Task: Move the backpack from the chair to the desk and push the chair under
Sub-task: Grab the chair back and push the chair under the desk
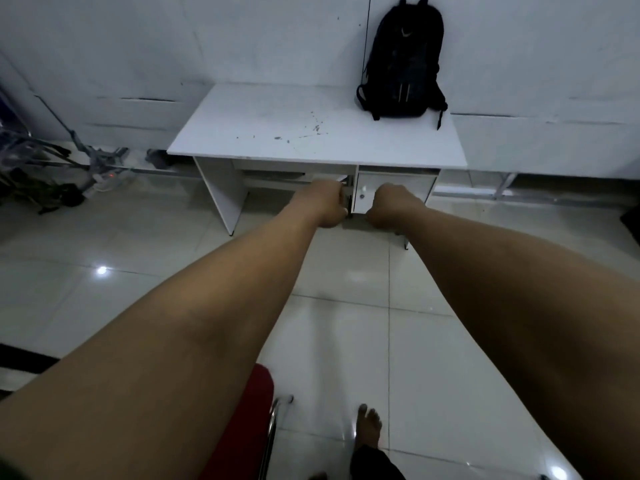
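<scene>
On the desk (311,133) sits the backpack (403,64); both your hands (329,206) (391,206) are fisted, holding nothing visible. Grip the chair (252,417) and push straight under.

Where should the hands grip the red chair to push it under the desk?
Probably the chrome frame along the edge of the red chair; its backrest is out of view. Come from the near side and push toward the opening under the left part of the desk, beside the cabinet.
</scene>
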`<state>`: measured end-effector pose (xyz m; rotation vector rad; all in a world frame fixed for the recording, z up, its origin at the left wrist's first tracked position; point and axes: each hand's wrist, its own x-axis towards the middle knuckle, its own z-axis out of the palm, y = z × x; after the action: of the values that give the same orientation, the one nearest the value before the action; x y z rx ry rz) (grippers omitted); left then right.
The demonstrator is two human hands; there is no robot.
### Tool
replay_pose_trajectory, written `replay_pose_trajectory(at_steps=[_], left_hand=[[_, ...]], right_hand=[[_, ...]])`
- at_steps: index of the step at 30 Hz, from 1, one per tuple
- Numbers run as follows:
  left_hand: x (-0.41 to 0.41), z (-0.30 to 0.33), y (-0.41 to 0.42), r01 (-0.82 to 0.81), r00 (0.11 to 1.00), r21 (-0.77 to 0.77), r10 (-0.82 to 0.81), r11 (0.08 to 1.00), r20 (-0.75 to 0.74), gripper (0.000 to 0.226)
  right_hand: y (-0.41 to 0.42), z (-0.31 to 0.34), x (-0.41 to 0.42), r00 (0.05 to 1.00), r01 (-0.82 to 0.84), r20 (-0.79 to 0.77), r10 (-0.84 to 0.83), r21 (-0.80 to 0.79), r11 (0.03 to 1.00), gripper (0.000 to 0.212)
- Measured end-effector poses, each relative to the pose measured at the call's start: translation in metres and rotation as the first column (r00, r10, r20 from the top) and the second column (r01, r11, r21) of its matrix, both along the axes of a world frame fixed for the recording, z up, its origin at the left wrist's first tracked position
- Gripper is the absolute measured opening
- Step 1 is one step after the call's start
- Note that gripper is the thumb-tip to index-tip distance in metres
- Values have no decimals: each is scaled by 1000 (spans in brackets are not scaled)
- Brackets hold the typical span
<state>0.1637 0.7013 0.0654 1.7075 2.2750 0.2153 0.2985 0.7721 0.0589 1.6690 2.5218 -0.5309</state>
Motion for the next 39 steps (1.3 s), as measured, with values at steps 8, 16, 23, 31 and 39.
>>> replay_pose_trajectory(at_steps=[8,16,23,31,39], left_hand=[[11,-23,-123,21,1000,-21,-21,1000,-10,25],[36,-42,-229,-13,999,-31,12,999,-30,27],[67,-52,-346,33,999,-120,-38,992,-40,28],[61,-54,-450,38,999,-123,-39,992,-8,29],[33,-82,-537,77,996,-208,-67,975,51,28]], right_hand=[[-140,-19,13,1000,6,14,-5,-38,999,11],[-247,-21,34,1000,-13,22,14,-16,1000,20],[-350,-35,63,999,-6,-42,6,-3,1000,5],[-448,-47,59,999,-21,-26,19,-74,997,5],[-527,-73,29,998,57,-1,-57,-119,991,10]])
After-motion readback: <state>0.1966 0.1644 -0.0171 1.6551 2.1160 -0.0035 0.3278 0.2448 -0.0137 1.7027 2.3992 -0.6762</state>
